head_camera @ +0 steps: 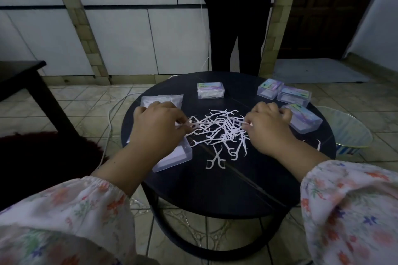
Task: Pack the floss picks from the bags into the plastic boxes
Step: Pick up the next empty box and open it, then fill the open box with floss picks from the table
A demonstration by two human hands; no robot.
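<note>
Both hands at loose floss picks (217,129) on round table (215,187). Left hand (158,122) pinches picks over open box (178,157). Right hand (268,125) pinches picks too.

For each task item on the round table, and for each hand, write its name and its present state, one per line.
Floss picks: loose, heaped mid-table.
Open box: lidless, under the left wrist.
Closed boxes: four, lids on, at the far and right side.
Bag: flat, behind the left hand.
Left hand: pinching picks at the heap's edge.
Right hand: pinching picks too.
</note>
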